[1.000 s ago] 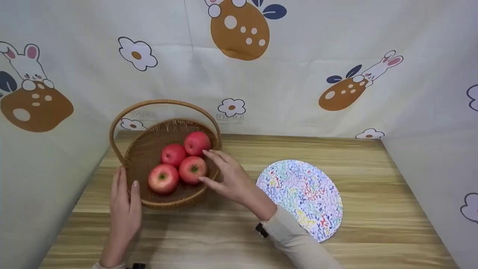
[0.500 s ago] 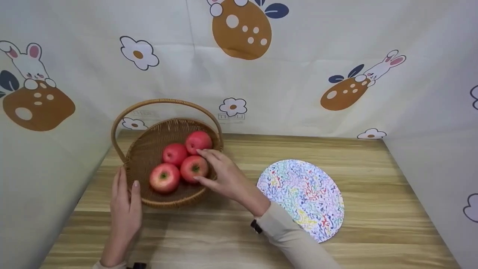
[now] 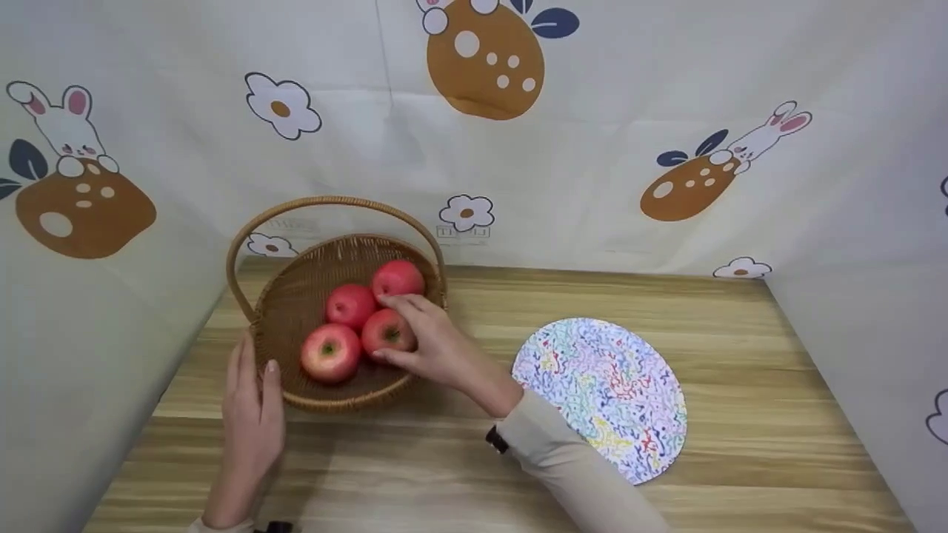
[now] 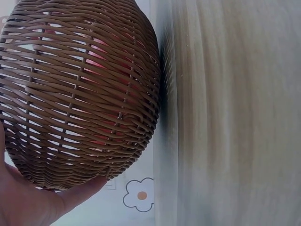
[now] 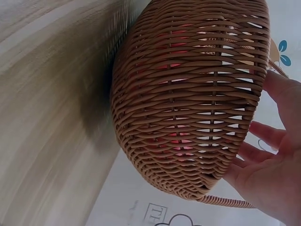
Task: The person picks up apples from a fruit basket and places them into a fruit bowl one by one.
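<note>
A brown wicker basket (image 3: 292,296) with a tall arched handle sits at the left of the table, several red apples inside it. My left hand (image 3: 252,418) rests against its left side with straight fingers, seen touching the outer weave in the left wrist view. Over the right rim reaches my right hand (image 3: 437,344). Its thumb and fingers are spread on either side of the front right apple (image 3: 386,332); a firm grip on it is not visible. Another apple (image 3: 330,353) lies to its left, and two more sit behind. In the right wrist view the weave hides most of the fruit.
A round board (image 3: 603,396) with a multicoloured squiggle pattern lies on the wooden table (image 3: 748,385), right of the basket and partly under the right sleeve. Printed cloth walls (image 3: 578,170) with rabbits and flowers enclose the table at the back and sides.
My right hand has moved left, further over the front right apple, its fingers now on either side of it. The left hand stays at the basket, and the view has shifted slightly.
</note>
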A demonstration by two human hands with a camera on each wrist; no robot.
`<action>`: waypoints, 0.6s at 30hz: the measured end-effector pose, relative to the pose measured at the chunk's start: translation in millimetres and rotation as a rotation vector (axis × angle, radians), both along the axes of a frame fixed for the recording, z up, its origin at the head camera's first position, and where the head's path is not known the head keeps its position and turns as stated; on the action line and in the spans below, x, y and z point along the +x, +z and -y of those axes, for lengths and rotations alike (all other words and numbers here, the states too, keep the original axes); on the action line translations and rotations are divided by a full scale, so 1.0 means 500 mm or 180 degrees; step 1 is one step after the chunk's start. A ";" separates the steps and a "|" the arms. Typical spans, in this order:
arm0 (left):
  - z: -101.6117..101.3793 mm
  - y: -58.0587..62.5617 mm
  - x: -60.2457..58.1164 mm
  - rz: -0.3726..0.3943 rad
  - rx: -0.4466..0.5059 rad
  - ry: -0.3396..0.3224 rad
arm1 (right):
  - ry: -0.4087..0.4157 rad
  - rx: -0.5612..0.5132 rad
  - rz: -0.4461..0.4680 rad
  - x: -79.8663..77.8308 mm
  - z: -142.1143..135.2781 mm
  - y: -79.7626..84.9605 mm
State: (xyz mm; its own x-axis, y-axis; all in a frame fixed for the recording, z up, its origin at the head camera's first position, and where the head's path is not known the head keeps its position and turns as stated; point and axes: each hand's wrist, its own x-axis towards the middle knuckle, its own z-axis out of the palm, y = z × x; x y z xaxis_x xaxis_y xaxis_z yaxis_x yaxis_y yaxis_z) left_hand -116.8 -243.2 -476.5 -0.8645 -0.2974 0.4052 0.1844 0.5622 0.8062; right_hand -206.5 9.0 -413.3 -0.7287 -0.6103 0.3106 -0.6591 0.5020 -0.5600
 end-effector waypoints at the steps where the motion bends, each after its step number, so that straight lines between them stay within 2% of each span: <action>1: 0.000 0.000 0.000 -0.0012 0.0004 0.0003 | -0.0008 0.0019 0.0030 -0.001 0.001 0.000; 6: -0.001 0.000 0.000 0.0006 0.0011 0.0016 | -0.0043 0.0181 0.0175 -0.007 0.007 0.003; 18: -0.003 -0.003 -0.001 -0.0057 -0.0048 0.0043 | -0.0004 0.0369 0.0309 -0.038 0.011 0.009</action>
State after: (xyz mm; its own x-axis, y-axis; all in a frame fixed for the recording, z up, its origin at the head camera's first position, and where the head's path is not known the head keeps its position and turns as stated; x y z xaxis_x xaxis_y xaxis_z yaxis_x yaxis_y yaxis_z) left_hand -117.2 -241.5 -477.8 -0.8531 -0.3027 0.4250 0.1910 0.5768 0.7942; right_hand -225.6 3.4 -408.8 -0.7526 -0.6372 0.1661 -0.6041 0.5677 -0.5592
